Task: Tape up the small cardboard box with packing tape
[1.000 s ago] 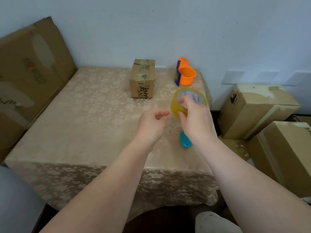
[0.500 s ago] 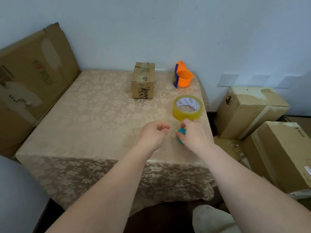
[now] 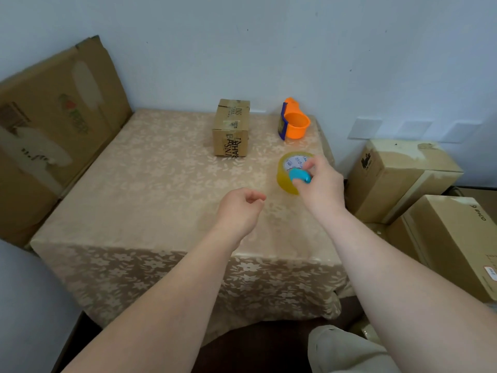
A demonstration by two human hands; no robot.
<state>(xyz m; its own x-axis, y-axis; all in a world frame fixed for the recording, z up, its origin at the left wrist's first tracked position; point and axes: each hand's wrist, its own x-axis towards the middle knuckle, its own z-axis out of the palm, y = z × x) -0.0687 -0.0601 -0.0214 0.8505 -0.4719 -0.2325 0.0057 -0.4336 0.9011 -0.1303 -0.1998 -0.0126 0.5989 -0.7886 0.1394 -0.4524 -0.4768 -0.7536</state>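
The small cardboard box (image 3: 231,130) stands at the far side of the surface (image 3: 150,184), near the wall, flaps closed and old strips of tape across its top. Nothing touches it, and the cloth between it and the person lies open. To its right, apart from it, sits an orange tape dispenser (image 3: 295,125) with a dark blue side. Nearer the person on the right lies the roll of yellowish packing tape (image 3: 283,180).

The right grip (image 3: 321,188) (a bare hand, like the other) hangs over that roll and hides its near right part. Its fingers and thumb pinch a small blue object (image 3: 300,175); whether this touches the roll cannot be told. The left grip (image 3: 238,211) hovers above the middle of the surface, fingers loosely curled, holding nothing, well apart from the box.

A large flattened carton (image 3: 53,125) leans on the wall at the left. Two closed cartons stand on the floor at the right, one farther (image 3: 398,179) and one nearer (image 3: 454,243).

Sideways black print on the box's front reads roughly "BAHAI" beside "INS", and "INS" shows on top. The nearer carton bears letters like "PICO". The roll's core label has blue print too small to read.
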